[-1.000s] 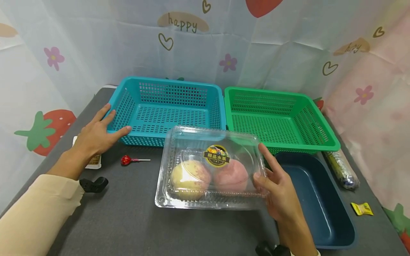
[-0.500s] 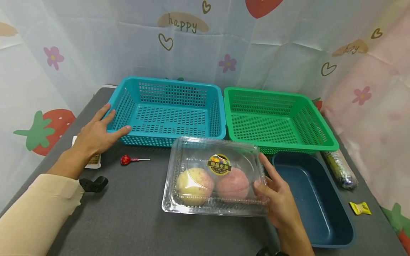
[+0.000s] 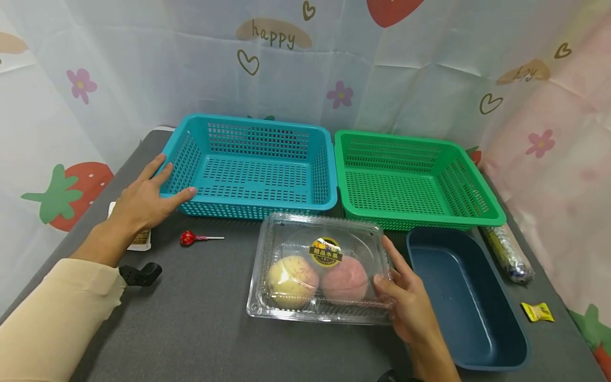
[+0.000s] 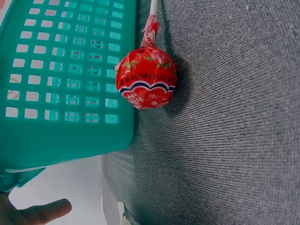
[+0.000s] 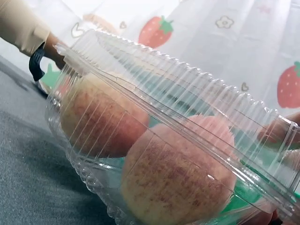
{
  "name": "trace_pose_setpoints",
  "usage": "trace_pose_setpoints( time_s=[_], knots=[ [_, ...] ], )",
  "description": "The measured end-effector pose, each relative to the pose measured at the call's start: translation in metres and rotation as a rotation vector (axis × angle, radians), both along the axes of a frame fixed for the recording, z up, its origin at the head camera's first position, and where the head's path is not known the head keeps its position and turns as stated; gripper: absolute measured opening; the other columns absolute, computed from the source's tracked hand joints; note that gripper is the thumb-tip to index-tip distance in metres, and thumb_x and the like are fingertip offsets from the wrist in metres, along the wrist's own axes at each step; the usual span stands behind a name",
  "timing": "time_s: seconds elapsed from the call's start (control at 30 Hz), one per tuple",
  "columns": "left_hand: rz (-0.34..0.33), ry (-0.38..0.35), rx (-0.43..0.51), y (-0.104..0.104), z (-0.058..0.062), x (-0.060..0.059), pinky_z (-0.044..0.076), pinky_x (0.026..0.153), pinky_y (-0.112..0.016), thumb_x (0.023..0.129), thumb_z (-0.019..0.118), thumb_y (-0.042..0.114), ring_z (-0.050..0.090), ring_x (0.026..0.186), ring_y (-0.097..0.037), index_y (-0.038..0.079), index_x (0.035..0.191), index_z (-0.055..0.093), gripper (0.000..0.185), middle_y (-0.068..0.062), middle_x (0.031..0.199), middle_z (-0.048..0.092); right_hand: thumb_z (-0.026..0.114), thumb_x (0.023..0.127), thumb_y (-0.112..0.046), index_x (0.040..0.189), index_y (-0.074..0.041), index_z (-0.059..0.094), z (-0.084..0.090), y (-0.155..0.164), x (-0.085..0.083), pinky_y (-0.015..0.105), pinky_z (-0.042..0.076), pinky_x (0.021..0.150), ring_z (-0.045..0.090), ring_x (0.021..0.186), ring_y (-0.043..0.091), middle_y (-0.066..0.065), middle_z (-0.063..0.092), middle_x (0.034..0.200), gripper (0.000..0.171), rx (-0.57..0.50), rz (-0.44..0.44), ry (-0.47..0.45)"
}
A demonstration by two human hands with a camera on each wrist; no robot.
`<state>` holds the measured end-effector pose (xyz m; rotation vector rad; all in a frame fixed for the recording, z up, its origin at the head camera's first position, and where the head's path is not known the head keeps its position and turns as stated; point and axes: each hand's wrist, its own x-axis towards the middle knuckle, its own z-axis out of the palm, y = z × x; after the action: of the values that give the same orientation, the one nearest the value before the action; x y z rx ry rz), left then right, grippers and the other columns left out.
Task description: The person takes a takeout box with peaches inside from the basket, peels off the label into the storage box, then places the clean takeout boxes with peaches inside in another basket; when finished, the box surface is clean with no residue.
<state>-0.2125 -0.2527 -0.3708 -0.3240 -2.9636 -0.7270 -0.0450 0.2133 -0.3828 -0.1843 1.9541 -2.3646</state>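
A clear plastic clamshell box with two round fruits and a yellow-black sticker lies on the grey table in front of the baskets. My right hand holds its right end, thumb on the lid and fingers along the side. The right wrist view shows the ribbed box and both fruits close up. My left hand rests with straight fingers against the front left corner of the turquoise basket. A red lollipop lies just right of that hand, large in the left wrist view.
A green basket stands right of the turquoise one, with a dark blue tray in front of it. A foil roll and a yellow sweet lie far right. A small packet sits by my left wrist.
My right hand has lowered the clamshell box and shifted it a little right, from tilted in the air down onto the table. The left hand has stayed still.
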Motion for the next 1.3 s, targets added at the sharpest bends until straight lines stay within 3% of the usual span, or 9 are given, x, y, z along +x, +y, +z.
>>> trace_pose_setpoints(
  time_s=[0.53, 0.83, 1.0, 1.13, 1.2, 1.3],
  knots=[
    [0.003, -0.012, 0.003, 0.001, 0.0, 0.0, 0.019, 0.097, -0.074, 0.092, 0.048, 0.061, 0.016, 0.138, -0.047, 0.001, 0.153, 0.016, 0.091, -0.012, 0.16, -0.001, 0.053, 0.094, 0.003, 0.155, -0.014, 0.023, -0.014, -0.002, -0.005, 0.021, 0.038, 0.051, 0.042, 0.062, 0.01, 0.01, 0.046, 0.089, 0.07, 0.06, -0.054, -0.029],
    [0.004, -0.009, 0.006, 0.001, 0.0, 0.0, 0.018, 0.096, -0.075, 0.092, 0.048, 0.061, 0.016, 0.139, -0.047, 0.002, 0.153, 0.016, 0.091, -0.011, 0.161, -0.002, 0.05, 0.095, 0.004, 0.155, -0.022, 0.025, -0.017, -0.002, -0.008, 0.023, 0.033, 0.053, 0.038, 0.062, 0.012, 0.008, 0.036, 0.083, 0.069, 0.144, -0.094, -0.049],
    [0.002, -0.008, 0.005, 0.0, 0.0, 0.0, 0.018, 0.095, -0.075, 0.092, 0.048, 0.061, 0.017, 0.138, -0.047, 0.002, 0.153, 0.016, 0.09, -0.011, 0.161, -0.001, 0.048, 0.096, 0.004, 0.155, -0.025, 0.026, -0.019, -0.001, -0.01, 0.025, 0.037, 0.058, 0.04, 0.067, 0.015, 0.016, 0.044, 0.106, 0.069, 0.18, -0.099, -0.041],
    [0.005, -0.008, 0.003, 0.0, 0.0, 0.0, 0.018, 0.095, -0.075, 0.092, 0.048, 0.061, 0.018, 0.138, -0.048, 0.002, 0.153, 0.016, 0.09, -0.011, 0.161, -0.002, 0.05, 0.096, 0.002, 0.154, -0.027, 0.028, -0.02, -0.001, -0.012, 0.026, 0.039, 0.055, 0.044, 0.068, 0.015, 0.016, 0.048, 0.102, 0.068, 0.247, -0.124, -0.023],
    [0.005, -0.01, -0.002, 0.0, 0.0, -0.001, 0.018, 0.095, -0.075, 0.092, 0.047, 0.061, 0.018, 0.137, -0.048, 0.002, 0.153, 0.017, 0.09, -0.011, 0.161, -0.002, 0.052, 0.096, 0.0, 0.153, -0.026, 0.029, -0.02, -0.001, -0.011, 0.024, 0.037, 0.05, 0.043, 0.062, 0.014, 0.015, 0.049, 0.089, 0.067, 0.283, -0.143, -0.011],
    [0.001, -0.025, -0.007, 0.0, 0.002, 0.0, 0.017, 0.096, -0.075, 0.092, 0.047, 0.061, 0.016, 0.138, -0.049, 0.003, 0.154, 0.015, 0.09, -0.012, 0.16, -0.002, 0.053, 0.096, -0.001, 0.154, -0.024, 0.029, -0.02, -0.001, -0.01, 0.028, 0.043, 0.051, 0.048, 0.063, 0.016, 0.017, 0.054, 0.087, 0.066, 0.306, -0.152, 0.008]
  ],
)
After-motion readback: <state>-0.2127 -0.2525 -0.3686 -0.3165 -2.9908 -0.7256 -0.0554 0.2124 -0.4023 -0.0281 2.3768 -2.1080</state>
